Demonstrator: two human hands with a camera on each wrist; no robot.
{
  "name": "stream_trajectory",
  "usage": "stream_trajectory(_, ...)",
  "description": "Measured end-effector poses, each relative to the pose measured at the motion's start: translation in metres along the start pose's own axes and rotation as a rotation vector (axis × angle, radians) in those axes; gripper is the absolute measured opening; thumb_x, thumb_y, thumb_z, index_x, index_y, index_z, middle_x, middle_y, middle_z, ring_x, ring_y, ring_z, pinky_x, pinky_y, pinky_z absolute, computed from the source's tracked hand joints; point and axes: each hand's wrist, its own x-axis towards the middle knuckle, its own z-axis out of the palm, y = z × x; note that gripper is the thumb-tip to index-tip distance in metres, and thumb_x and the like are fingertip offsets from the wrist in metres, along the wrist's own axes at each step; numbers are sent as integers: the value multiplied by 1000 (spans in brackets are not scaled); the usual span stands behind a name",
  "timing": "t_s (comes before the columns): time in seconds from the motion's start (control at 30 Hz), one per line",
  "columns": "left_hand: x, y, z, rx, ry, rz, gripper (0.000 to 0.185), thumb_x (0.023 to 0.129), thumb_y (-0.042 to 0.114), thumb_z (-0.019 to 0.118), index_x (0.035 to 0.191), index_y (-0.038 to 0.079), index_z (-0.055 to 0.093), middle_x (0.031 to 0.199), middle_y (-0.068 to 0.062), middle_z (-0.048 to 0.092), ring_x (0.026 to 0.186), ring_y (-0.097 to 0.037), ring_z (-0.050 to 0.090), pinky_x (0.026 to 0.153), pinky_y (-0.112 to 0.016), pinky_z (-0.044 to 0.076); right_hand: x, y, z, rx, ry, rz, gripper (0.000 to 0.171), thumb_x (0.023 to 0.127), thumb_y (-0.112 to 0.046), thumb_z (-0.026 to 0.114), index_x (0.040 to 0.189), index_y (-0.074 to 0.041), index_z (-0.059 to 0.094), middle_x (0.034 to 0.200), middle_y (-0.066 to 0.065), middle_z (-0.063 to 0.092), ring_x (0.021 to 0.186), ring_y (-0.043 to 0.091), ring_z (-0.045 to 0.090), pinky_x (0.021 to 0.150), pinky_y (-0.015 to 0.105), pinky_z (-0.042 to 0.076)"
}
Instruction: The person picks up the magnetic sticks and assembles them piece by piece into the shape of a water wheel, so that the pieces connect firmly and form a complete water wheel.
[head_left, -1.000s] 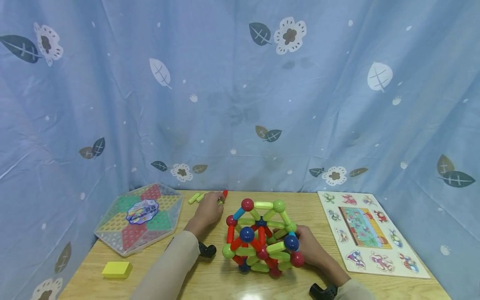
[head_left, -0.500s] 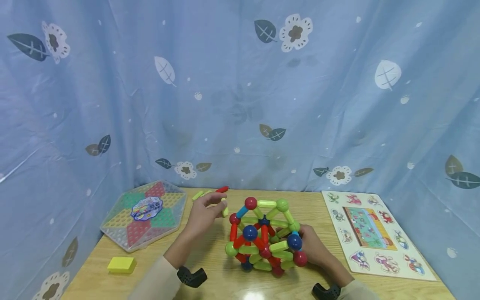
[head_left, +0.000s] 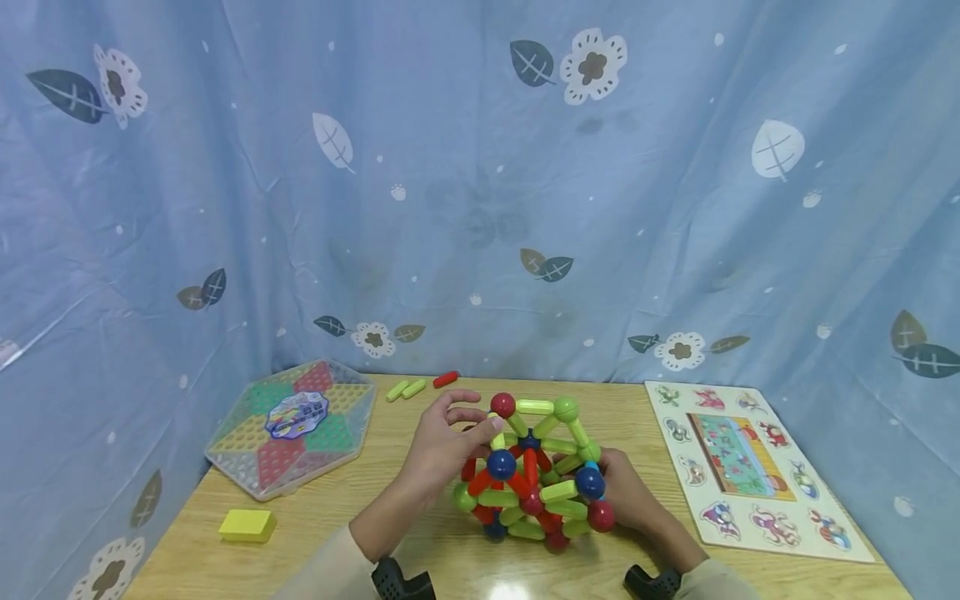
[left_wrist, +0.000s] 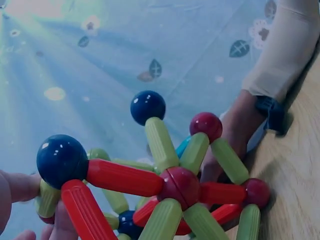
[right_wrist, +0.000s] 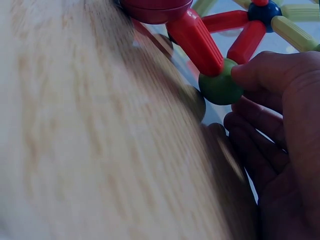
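While right hand (head_left: 626, 492) cups ball-and-rod frame (head_left: 536, 479), left hand (head_left: 450, 446) pinches green rod (head_left: 497, 439) at frame's top-left.

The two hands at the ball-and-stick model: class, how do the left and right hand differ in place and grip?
The left hand is at the ball-and-stick model's upper left, pinching a yellow-green stick there; the right hand is low at its right side, cupping the frame. The left hand's fingers spread upward; the right hand's curl around a green ball. Both touch the model.
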Motion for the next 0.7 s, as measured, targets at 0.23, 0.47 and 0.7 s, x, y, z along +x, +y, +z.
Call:
stream_trajectory(0.23, 1, 0, 2, 40, -20, 42, 64, 99, 25, 84, 152, 9, 53, 145, -22, 58, 73, -22, 75, 80, -37, 66, -1, 0, 0, 5, -1, -9, 20, 100, -15, 80, 121, -12, 81, 121, 6, 83, 114, 8, 75, 99, 23, 58)
stream_trajectory(0.47, 4, -2, 3, 68, -87, 114, 54, 103, 26, 80, 152, 14, 62, 151, -14, 63, 74, -19, 76, 83, -33, 65, -3, -2, 0, 3, -3, 17, 21, 101, -17, 80, 122, -12, 81, 124, 7, 82, 117, 7, 74, 102, 22, 57)
stream_trajectory(0.7, 2, -7, -9, 100, -83, 153, 40, 108, 19, 70, 147, 13, 66, 142, -15, 67, 80, -25, 77, 79, -35, 66, -2, -4, 2, 1, 1, 4, 21, 100, -17, 81, 121, -13, 81, 123, 6, 82, 115, 7, 74, 101, 22, 57)
